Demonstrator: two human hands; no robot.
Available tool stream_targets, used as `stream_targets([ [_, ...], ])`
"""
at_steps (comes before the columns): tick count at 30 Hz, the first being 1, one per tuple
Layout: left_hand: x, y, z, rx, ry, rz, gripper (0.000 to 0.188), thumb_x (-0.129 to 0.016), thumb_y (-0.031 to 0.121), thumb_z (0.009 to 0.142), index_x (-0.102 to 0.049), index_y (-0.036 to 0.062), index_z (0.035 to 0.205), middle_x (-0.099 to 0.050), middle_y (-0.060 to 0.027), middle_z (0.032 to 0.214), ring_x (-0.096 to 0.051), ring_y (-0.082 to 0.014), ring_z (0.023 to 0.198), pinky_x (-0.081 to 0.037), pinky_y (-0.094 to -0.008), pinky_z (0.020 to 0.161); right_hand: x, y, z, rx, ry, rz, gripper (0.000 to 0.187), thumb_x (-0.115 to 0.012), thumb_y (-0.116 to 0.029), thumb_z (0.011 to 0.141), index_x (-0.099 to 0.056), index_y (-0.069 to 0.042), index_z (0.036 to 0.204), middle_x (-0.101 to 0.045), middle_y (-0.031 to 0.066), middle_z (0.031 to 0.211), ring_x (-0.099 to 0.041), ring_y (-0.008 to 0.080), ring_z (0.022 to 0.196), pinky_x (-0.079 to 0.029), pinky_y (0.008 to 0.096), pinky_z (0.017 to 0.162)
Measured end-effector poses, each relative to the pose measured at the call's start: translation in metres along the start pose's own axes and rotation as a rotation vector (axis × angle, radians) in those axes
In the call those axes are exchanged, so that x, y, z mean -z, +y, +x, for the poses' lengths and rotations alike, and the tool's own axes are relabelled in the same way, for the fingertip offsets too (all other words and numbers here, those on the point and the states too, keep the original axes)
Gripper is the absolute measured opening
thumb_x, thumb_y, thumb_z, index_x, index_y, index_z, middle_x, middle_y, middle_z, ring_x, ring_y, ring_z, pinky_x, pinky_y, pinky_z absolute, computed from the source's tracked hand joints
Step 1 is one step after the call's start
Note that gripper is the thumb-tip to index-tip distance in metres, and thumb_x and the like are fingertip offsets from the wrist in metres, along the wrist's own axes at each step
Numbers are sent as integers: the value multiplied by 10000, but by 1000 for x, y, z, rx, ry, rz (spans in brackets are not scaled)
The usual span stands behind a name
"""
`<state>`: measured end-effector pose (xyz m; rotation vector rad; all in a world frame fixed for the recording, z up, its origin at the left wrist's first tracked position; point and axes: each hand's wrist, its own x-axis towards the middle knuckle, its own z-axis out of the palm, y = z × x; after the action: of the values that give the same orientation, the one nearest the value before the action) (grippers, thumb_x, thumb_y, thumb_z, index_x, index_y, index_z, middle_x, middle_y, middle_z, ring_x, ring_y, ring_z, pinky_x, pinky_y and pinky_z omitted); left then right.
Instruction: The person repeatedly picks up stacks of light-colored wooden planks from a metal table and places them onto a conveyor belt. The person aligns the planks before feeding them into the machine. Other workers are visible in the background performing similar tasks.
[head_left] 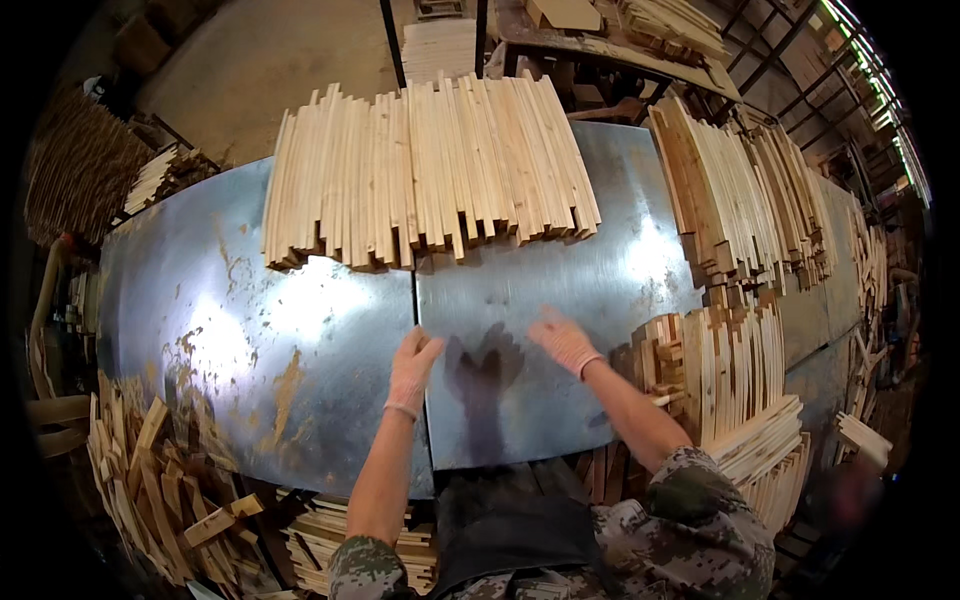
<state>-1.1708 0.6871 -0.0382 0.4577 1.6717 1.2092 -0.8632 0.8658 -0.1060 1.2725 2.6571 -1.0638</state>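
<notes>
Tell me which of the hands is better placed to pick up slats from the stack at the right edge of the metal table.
Right. The right hand hovers empty beside the right-edge stack of slats. The left hand sits mid-table, farther from it.

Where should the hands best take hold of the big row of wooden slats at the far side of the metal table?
Probably at the near ends of the wooden slats, coming from the person's side. These uneven ends face both hands (left hand, right hand) across the bare metal table, and the slats lie flat, side by side.

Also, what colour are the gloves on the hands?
Pale pink, on the left hand and right hand; the head view shows them clearly.
</notes>
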Motion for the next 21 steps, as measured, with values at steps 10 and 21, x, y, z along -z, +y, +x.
stream_targets([
  [10,-89,53,188,-113,358,92,844,-840,284,895,-433,-139,1502,-624,-225,1398,-592,-317,1267,-444,-390,1125,176,78,151,-432,499,147,884,-658,-443,961,-333,5,1651,-518,279,1575,-500,402,1462,-389,457,1212],
  [21,-133,82,193,127,392,661,959,-934,401,756,-496,-120,1431,-608,-278,1394,-602,-398,1274,-463,-432,1101,215,116,270,-580,324,259,762,-574,-441,963,-426,12,1558,-638,348,1341,-633,476,1226,-511,502,1030],
])
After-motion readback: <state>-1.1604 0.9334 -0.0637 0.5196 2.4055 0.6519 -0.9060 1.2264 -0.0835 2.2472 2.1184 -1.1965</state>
